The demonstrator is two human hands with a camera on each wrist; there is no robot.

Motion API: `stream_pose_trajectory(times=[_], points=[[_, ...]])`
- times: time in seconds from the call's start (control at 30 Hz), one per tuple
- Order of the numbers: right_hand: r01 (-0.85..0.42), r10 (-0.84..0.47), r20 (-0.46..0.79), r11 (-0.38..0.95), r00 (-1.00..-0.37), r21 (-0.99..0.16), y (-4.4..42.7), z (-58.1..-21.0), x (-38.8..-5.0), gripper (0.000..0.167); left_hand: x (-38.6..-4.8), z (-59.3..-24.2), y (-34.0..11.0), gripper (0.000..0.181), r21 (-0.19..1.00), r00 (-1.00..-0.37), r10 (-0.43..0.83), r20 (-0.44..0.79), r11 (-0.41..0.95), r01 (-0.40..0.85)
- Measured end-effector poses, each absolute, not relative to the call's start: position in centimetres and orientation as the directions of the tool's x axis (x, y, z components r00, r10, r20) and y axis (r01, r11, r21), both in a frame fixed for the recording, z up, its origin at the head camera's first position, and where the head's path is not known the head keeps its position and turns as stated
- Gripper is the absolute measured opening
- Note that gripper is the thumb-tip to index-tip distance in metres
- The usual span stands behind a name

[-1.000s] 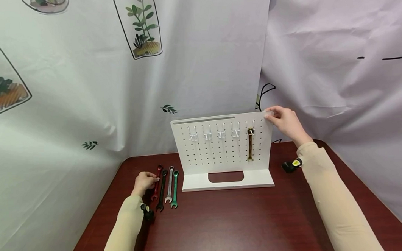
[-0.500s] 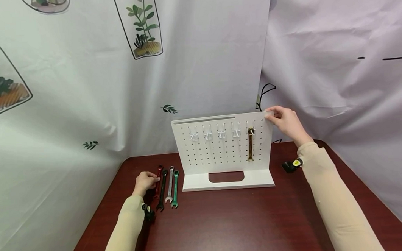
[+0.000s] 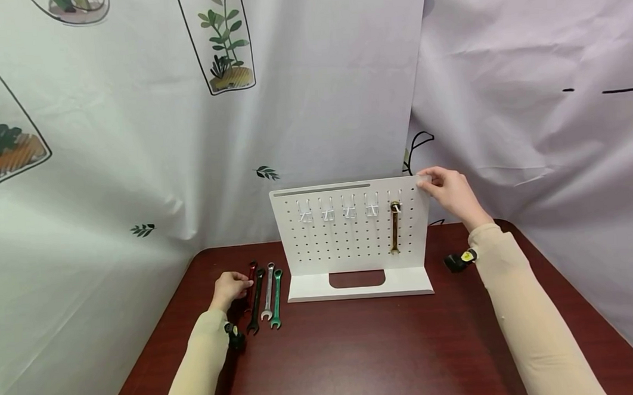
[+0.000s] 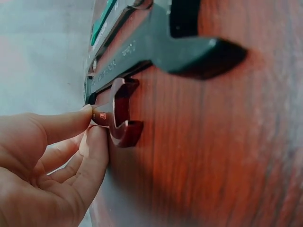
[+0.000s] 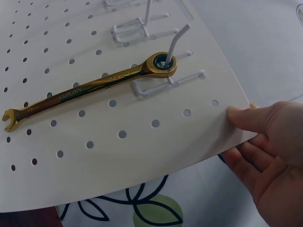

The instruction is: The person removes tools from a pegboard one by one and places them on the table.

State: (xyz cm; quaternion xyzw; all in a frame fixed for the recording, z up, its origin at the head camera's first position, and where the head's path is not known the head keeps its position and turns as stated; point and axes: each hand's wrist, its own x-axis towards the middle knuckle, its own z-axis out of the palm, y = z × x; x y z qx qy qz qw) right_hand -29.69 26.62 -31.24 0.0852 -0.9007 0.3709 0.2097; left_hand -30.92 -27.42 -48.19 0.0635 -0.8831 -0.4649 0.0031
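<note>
My left hand [image 3: 230, 288] pinches a red combination wrench [image 4: 102, 116] between thumb and fingers, near its open end in the left wrist view. The wrench is low over the table, close beside a black wrench [image 3: 255, 302]; whether it touches the wood I cannot tell. My right hand [image 3: 450, 195] grips the upper right corner of a white pegboard [image 3: 324, 245], thumb on the front and fingers behind. A gold wrench [image 5: 90, 90] hangs by its ring end from the rightmost white hook [image 5: 176, 42], close to that hand.
Right of the black wrench lie a silver wrench [image 3: 268, 292] and a green wrench [image 3: 276, 298]. Several white hooks [image 3: 327, 212] without tools line the board's upper part. Its base [image 3: 305, 289] stands on the dark red table [image 3: 357, 350], before a printed curtain [image 3: 333, 113].
My left hand and the red wrench have shifted slightly right, toward the black wrench. My right hand has kept its hold on the board corner.
</note>
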Motion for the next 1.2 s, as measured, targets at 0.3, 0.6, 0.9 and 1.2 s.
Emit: stream_pose_trajectory(times=[0.3,0.6,0.9,1.2], points=[[-0.306,-0.002,0.437,0.717,-0.900,-0.627,26.8,-31.5,-29.6,0.034,-30.7,-49.0,-28.1,0.021,0.879,-0.987,-0.162,-0.003,0.471,-0.080],[-0.310,0.000,0.448,0.723,-0.894,-0.618,26.9,-31.4,-29.8,0.033,-30.6,-47.4,-27.5,0.027,0.913,-0.983,-0.179,0.043,0.406,-0.034],[-0.322,-0.014,0.453,0.723,-0.892,-0.611,26.7,-31.4,-30.0,0.032,-30.8,-45.9,-24.5,0.030,0.921,-0.991,-0.104,0.088,0.386,0.042],[-0.321,-0.008,0.457,0.723,-0.889,-0.612,26.7,-31.4,-30.0,0.032,-31.0,-43.7,-20.1,0.029,0.952,-0.993,-0.013,0.121,0.285,0.112]])
